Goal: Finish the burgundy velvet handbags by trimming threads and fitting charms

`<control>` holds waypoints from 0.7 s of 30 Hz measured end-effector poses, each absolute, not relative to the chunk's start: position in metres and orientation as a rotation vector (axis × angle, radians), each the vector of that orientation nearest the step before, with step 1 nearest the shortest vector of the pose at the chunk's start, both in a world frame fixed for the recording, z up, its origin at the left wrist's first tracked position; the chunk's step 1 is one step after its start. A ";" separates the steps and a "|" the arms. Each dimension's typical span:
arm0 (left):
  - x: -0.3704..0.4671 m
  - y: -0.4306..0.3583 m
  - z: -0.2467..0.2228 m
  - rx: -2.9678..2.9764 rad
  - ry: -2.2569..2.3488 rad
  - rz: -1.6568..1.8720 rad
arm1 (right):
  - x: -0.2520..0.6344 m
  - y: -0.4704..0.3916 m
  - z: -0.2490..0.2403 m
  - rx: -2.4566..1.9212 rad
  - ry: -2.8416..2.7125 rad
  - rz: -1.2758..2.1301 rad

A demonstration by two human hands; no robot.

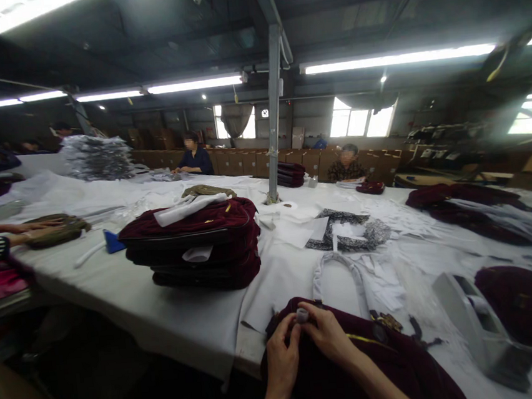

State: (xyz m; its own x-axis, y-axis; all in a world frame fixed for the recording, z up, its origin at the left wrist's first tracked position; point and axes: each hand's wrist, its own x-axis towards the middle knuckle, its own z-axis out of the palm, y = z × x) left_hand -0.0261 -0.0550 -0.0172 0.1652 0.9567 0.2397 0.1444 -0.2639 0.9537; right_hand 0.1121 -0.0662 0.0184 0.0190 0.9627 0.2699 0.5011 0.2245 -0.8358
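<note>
A dark maroon bag (404, 362) with yellow zips lies in front of me at the table's edge. Above its near left part, my left hand (283, 351) and my right hand (328, 331) meet with fingertips pinched. Between them is a small whitish rolled piece (301, 315), perhaps paper or tape; what it wraps, if anything, is hidden. A handle wrapped in pale material (318, 276) arches up from the bag's far side. Metal clasps and a dark strap end (420, 332) lie to the right of my right hand.
Several maroon bags are stacked (195, 250) at left. A grey tape dispenser (480, 323) and another maroon bag (525, 306) stand at right. Beyond are paper sheets and a grey speckled piece (373, 233). A metal post (274, 117) rises mid-table. A co-worker's hands (38, 226) are at far left.
</note>
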 end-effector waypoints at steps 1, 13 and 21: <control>-0.026 -0.054 -0.018 1.600 1.088 1.205 | 0.113 -0.067 0.017 -1.403 -1.623 0.666; -0.025 -0.050 -0.019 1.608 1.123 1.130 | 0.117 -0.060 0.016 -1.414 -1.524 0.907; -0.036 -0.060 -0.009 1.432 1.150 1.028 | 0.116 -0.057 0.013 -1.358 -1.657 0.924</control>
State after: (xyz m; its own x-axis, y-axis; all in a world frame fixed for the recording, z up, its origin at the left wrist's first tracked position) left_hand -0.0363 -0.0597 -0.0086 0.1893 0.9814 0.0309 0.1407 -0.0583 0.9883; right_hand 0.1158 -0.0566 0.0130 -0.1183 0.9852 0.1241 0.4124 0.1624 -0.8964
